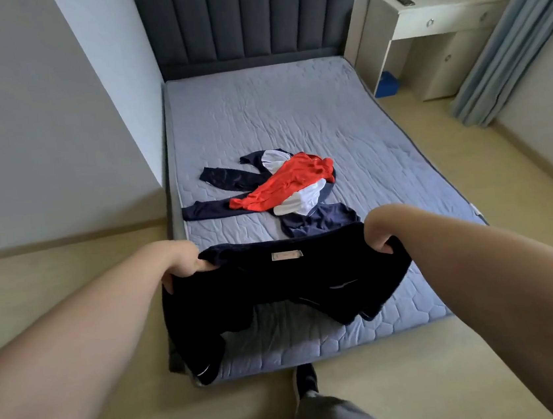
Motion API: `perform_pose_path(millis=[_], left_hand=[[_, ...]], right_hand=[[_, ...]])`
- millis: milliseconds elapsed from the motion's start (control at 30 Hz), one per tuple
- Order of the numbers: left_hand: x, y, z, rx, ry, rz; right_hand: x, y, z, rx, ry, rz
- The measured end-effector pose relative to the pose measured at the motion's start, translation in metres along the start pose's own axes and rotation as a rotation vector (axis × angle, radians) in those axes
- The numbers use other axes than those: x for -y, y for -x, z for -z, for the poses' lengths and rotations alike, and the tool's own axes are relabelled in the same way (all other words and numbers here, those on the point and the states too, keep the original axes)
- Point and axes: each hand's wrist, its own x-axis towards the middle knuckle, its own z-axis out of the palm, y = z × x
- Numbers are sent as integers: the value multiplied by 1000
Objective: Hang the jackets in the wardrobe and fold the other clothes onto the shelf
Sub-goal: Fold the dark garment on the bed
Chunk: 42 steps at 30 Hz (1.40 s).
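Now both hands hold a dark garment (287,284) spread over the foot of the bed (291,111).

Left hand (184,261) and right hand (379,232) each curl their fingers tight round an upper corner, stretching the edge with the pale label (286,255) between them. Its lower part sags onto the bed, one end trailing off the near left corner. It may be a jacket, but the cloth is too dark to say. Farther up lies a heap: a red piece (286,184) across a navy-and-white jacket (227,180). A white desk (435,15) stands beside the headboard.
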Motion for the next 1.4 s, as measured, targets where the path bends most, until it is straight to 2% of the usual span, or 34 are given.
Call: perform_pose_path(millis=[133,267,400,667,833,1100,1167,1233,1333,1400], left_hand=[[-1,-3,2,-24,-33,59],[-9,-29,7,-141,-114,58],[-24,-73,5,-237,-237,94],[-33,-232,-10,-367,109,339],[-39,-361,-17,-488,133,391],[-20,-562,-64,-610,67,398],[-19,-596,-69,-627,63,386],[-25,-618,-85,-660,-42,303],[-49,-624,-121,-724,-291,34],[-71,-619,-148,-709,-329,-143]], right_hand=[[3,-2,4,-3,21,-10],[8,-18,12,-143,-92,-26],[18,-76,18,-254,-223,5],[66,-248,34,-312,-551,74],[120,-379,16,-332,-686,144],[218,-556,-36,-516,-865,228],[236,-586,-47,-565,-827,267],[252,-601,-62,-635,-626,271],[269,-597,-92,-748,-228,317],[276,-584,-115,-797,-143,375]])
